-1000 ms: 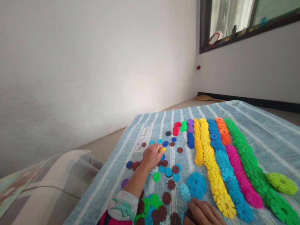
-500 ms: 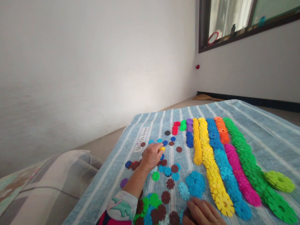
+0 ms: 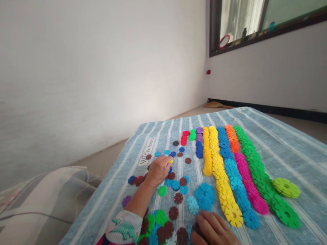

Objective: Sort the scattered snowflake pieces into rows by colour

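My left hand point(image 3: 158, 170) reaches out over loose plastic snowflake discs on a blue striped cloth point(image 3: 293, 149), fingers pinched on a small yellow disc point(image 3: 170, 161). Near the bottom edge, my right hand point(image 3: 213, 230) lies on brown and blue discs, fingers curled down; what it holds, if anything, is hidden. Scattered brown, blue and green discs point(image 3: 176, 197) lie between the hands. To the right run long sorted rows: yellow point(image 3: 219, 173), blue point(image 3: 235, 177), pink point(image 3: 249, 183) and green point(image 3: 258, 170).
Short rows of red point(image 3: 184, 137), purple point(image 3: 199, 133) and orange discs point(image 3: 232, 137) lie at the far end. A grey striped cushion point(image 3: 51, 200) sits left of the cloth. White walls, a bare floor strip and a window point(image 3: 255, 20) lie beyond.
The view has shifted, so everything sits slightly further left in the picture. Both hands keep their places among the discs, the left still pinching the yellow disc.
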{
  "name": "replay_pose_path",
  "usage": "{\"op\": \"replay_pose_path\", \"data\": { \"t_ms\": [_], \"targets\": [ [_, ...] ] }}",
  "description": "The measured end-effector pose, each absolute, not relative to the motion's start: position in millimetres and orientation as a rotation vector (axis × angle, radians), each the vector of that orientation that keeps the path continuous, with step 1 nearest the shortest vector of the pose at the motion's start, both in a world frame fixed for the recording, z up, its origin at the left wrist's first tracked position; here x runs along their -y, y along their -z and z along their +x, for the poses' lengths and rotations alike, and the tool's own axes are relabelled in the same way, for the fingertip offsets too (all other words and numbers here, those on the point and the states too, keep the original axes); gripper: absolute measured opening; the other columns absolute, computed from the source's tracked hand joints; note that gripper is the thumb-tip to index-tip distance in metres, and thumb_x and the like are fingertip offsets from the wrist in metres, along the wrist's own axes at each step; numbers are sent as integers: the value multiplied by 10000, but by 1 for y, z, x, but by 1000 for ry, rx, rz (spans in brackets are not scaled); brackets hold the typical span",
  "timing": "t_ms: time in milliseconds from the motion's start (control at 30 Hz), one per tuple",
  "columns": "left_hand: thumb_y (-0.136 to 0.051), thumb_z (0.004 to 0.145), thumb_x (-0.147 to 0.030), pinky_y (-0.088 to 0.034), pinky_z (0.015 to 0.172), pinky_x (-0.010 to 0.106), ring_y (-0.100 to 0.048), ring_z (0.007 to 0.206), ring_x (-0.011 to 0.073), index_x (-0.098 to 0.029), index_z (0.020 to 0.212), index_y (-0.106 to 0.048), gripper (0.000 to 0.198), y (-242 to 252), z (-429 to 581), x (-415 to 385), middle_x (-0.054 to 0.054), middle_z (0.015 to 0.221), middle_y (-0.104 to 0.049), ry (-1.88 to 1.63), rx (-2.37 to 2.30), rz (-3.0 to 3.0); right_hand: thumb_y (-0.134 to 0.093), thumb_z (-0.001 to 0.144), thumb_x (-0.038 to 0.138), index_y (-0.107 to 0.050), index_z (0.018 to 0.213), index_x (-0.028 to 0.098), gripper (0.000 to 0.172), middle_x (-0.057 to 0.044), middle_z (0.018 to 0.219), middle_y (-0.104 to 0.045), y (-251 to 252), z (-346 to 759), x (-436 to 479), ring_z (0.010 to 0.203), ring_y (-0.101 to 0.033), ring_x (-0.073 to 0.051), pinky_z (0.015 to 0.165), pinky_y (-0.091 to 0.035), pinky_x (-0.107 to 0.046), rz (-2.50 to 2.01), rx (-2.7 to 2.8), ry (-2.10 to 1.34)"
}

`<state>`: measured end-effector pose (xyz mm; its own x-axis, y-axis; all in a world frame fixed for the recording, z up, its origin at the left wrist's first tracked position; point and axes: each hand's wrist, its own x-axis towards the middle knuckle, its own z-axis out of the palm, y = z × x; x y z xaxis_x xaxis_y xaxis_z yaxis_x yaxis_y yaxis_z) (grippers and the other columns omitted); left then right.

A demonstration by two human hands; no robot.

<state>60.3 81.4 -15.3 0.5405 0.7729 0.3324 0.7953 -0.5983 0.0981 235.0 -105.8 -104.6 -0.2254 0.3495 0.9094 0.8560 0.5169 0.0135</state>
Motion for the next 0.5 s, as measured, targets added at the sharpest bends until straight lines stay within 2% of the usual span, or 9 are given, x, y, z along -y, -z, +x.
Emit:
{"op": "replay_pose_path", "data": {
  "t_ms": [167,367,500],
  "targets": [
    [-485,851,-150,-450,765,256,-601,820,169,-213,841,-680,205,13,61,-82,38,780,-653,513,1338,-2714,-541,905,235,-583,834,231,82,-14,855,-655,106,235,107,845,-621,-171,828,-484,-316,-1035,1829,658],
    [-517,818,-145,-465,789,260,-627,826,160,-190,841,-687,177,2,86,-62,44,846,-693,798,1331,-2886,-524,909,203,-574,817,223,107,-21,849,-642,100,235,105,843,-606,-171,833,-471,-316,-1014,1825,675],
    [-523,820,-186,-465,747,233,-627,753,133,-202,806,-693,171,-15,116,-38,11,790,-698,866,1264,-3123,-528,896,201,-561,801,223,104,-21,823,-623,98,232,103,816,-599,-175,780,-480,-307,-1033,1816,676]
  ]
}}
